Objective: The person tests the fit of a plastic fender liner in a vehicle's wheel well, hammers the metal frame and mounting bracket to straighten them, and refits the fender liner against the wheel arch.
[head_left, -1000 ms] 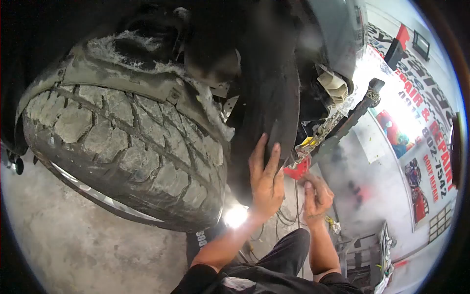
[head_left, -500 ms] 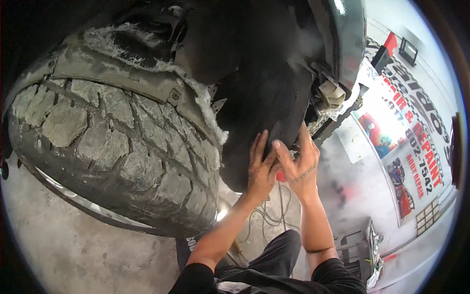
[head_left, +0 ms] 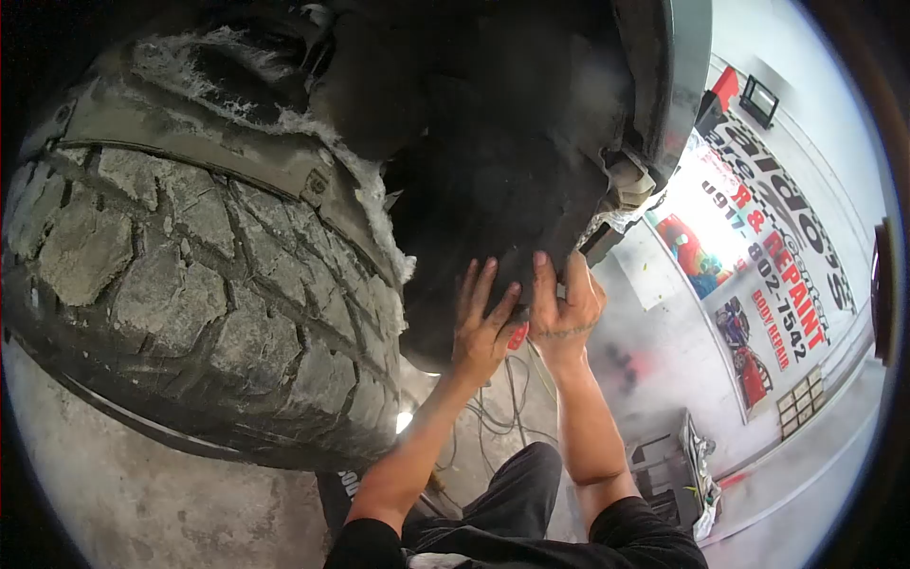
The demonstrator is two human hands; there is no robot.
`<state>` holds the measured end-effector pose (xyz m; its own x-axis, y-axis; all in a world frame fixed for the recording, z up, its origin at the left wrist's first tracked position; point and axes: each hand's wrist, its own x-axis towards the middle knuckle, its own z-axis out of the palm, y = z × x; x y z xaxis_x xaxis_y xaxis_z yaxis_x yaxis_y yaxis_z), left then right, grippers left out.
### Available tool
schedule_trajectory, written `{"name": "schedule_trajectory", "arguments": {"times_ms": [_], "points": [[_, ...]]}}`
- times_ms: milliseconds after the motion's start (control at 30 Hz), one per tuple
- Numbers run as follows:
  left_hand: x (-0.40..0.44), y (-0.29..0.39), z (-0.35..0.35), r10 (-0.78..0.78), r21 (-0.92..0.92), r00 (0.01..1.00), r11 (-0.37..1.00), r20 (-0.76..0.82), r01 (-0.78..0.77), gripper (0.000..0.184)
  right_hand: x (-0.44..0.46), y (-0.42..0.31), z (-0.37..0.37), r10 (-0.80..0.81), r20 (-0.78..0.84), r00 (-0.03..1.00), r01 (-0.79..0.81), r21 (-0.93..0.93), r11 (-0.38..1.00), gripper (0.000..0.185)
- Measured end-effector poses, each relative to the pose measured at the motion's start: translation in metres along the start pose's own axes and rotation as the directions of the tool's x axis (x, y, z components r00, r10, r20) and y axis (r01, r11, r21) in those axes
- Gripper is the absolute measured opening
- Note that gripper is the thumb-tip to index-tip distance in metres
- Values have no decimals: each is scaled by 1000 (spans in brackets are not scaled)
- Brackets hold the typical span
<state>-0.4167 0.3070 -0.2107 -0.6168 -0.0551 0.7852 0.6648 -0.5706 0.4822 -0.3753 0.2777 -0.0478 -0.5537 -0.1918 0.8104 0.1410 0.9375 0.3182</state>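
A black plastic wheel-well liner (head_left: 493,209) hangs beside a mud-caked tyre (head_left: 180,275). My left hand (head_left: 483,327) lies against the lower part of the liner, fingers spread and stretched upward. Close beside it, my right hand (head_left: 566,318) grips the liner's right edge, its thumb on the near face and the other fingers bent at the edge. Their tips are partly hidden. Above my right hand, a dusty light-coloured bracket (head_left: 627,185) sits at the end of the body panel (head_left: 684,85).
Whitish fibrous lining (head_left: 365,190) is torn along the arch beside the tyre. Cables (head_left: 502,408) lie on the concrete floor (head_left: 218,512) below. A small red thing (head_left: 518,335) shows between my hands. A printed banner (head_left: 749,256) covers the right wall, with a car lamp (head_left: 700,474) below.
My view has shifted, moving the tyre and bracket left in the picture. My right hand has turned at the liner's edge; my left hand stays flat on the liner.
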Motion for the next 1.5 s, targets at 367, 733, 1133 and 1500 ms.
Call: {"name": "schedule_trajectory", "arguments": {"times_ms": [367, 733, 1133, 1500], "points": [[64, 47, -46, -190, -507, 973, 831, 130, 230, 81, -10, 3, 12, 53, -149, 987, -56, -17, 998, 16], [156, 120, -33, -253, -562, 962, 812, -104, 153, 79, -11, 9, 12, 6, -197, 980, 3, 45, 999, 28], [172, 115, -38, -88, -558, 989, 829, -115, 9, 72, -37, 29, 12, 43, 101, 994, -56, 124, 991, 28], [171, 109, -32, -46, -520, 993, 854, -111, -19, 73, -30, 29, 10, 139, 233, 963, -172, 132, 976, 20]]}}
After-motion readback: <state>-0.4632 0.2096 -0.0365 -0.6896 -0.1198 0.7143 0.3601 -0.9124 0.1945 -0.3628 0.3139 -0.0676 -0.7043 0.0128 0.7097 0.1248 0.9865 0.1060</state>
